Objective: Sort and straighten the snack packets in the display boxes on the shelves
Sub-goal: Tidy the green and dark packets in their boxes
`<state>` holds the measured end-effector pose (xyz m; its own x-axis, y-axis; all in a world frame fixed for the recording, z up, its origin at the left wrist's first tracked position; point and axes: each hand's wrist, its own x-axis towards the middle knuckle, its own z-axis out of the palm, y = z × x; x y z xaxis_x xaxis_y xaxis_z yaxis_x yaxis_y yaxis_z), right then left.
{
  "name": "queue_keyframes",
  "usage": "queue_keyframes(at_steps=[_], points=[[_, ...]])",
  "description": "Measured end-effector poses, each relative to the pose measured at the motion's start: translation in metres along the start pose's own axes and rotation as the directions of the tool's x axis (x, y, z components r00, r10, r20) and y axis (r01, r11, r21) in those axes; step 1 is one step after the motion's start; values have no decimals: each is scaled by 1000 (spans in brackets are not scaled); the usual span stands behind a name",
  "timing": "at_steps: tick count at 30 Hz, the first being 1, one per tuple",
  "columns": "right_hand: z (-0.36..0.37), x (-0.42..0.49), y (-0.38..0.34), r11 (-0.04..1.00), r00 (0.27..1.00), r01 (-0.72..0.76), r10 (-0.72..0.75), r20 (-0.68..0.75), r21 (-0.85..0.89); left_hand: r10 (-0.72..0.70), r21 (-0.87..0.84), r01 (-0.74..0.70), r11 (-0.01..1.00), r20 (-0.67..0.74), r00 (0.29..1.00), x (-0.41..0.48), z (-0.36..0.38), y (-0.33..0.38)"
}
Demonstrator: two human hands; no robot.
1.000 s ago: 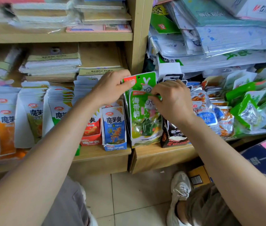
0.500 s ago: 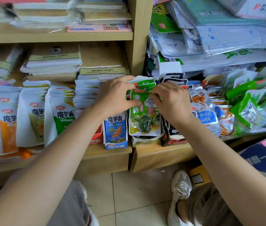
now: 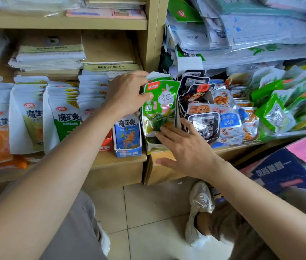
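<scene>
Fingers (image 3: 140, 73) of the left hand (image 3: 127, 94) curl over the top edge of a green plastic snack packet (image 3: 162, 102) printed with a white cartoon rabbit in glasses. The thumb (image 3: 148, 95) presses on the packet's front beside the red label, so this hand pinches it at the upper left corner. The packet stands upright at the front of a row of similar packets, at the left end of a low wooden shelf (image 3: 156, 177). It is below the upright wooden post (image 3: 154, 34) and just right of a blue-and-white cardboard display box (image 3: 127, 136).

The right hand (image 3: 186, 149) is relaxed and grasps nothing. Its fingers are straight and spread, with the tips touching the lower part of the green packet, and its thumb points left in front of the shelf edge. Whether the packet sits in a box of its own I cannot tell, since this hand covers its foot.

Just right of the packet lie black foil packets (image 3: 203, 124), tilted and overlapping. Beyond them are blue-labelled clear packets (image 3: 230, 119) and a heap of green-and-clear packets (image 3: 272, 113). To the left stand rows of white packets with green and orange panels (image 3: 64, 117). Below are a pale tiled floor (image 3: 148, 212), a white sneaker (image 3: 201, 201) and a dark blue carton (image 3: 283, 171).
</scene>
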<state>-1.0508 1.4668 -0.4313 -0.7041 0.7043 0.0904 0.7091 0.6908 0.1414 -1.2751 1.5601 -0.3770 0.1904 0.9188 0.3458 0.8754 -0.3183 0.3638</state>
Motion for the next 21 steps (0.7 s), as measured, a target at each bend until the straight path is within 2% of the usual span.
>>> queue_keyframes(at_steps=[2,5,7,9,13,18,21], points=[[7,0,-1,1000,997,-18,19,79,-23,19,-9,-18,1000,40,999,-1,-3,0],[8,6,-3,999,993,-27,31,118,-33,-2,-92,10,996,93,996,-2,-6,0],[7,11,-3,999,989,-38,41,142,-25,-27,-208,41,977,67,997,-4,-5,1],[7,13,-4,1000,989,-25,25,143,-4,-2,-233,1,973,-4,1000,-6,-2,1],[8,8,1,999,999,14,-15,35,32,83,-134,-90,987,-58,995,-10,5,1],[13,2,8,997,997,44,-40,-64,61,123,22,-123,992,2,992,-16,7,4],[16,-7,10,996,987,61,-50,-152,66,201,100,-200,975,-7,979,-23,8,5]])
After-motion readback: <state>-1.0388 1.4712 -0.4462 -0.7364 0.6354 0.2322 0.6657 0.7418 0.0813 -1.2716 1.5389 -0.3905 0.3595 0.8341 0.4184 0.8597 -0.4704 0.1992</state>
